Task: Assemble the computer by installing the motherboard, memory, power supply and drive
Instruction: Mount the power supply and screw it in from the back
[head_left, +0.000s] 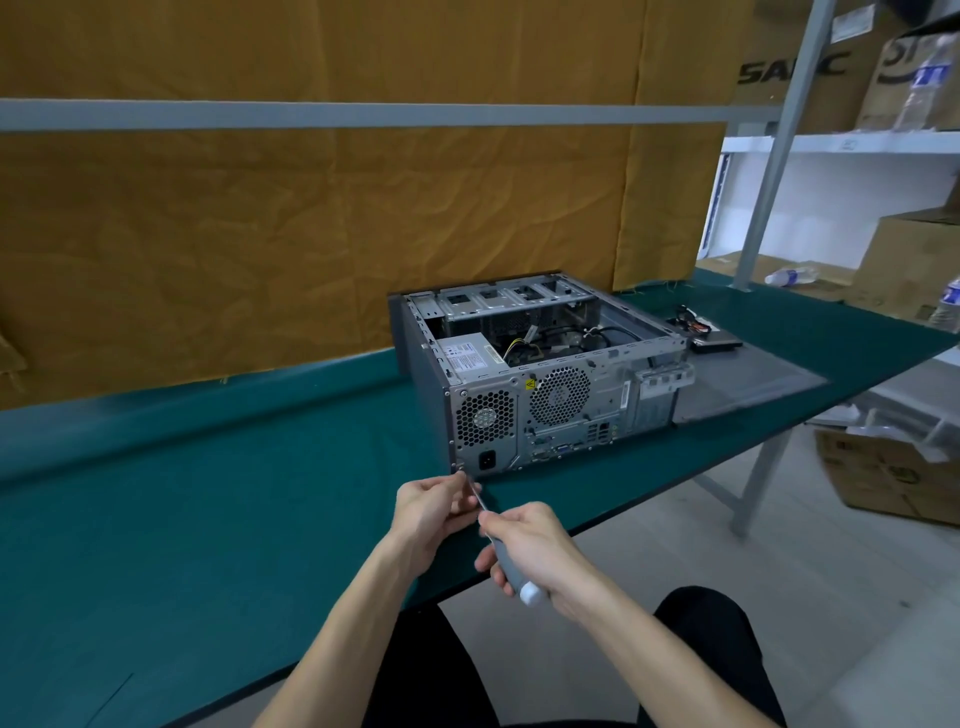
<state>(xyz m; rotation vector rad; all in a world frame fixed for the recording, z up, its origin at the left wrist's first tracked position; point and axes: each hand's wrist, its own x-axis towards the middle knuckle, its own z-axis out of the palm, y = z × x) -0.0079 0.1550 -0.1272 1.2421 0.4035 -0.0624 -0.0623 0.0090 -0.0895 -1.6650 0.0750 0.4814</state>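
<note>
Now the right hand (535, 551) is wrapping its curled fingers around the grey handle with the white end cap of a slim steel-shafted screwdriver (511, 564), and this grasp is looking firm. The left hand (434, 506) is pinching the thin metal shaft close to its tip, guiding it like a small support. The tip is reaching toward the lower left corner of the rear panel, where a small screw (459, 466) is sitting beside the perforated grille of the silver boxy power supply (485, 418); whether the tip is already seated in the screw head I cannot tell, because it is too small.

To my judgement, the step in hand is fastening the power supply to the open grey metal computer case (540, 374), which is lying on the dark green table mat (208, 519) with its open side up, cables visible inside. To do it well, the shaft should be kept in one straight line with the screw, with steady push from the right palm while turning, so the tip is not slipping out and damaging the head. The left fingers should be staying light, only steering. The case may be sliding on the mat, so the pressure should be moderate.

Further out, a flat grey side panel (748, 387) is lying just beside the case, and a dark flat drive with coloured cables (714, 340) is waiting behind it
</note>
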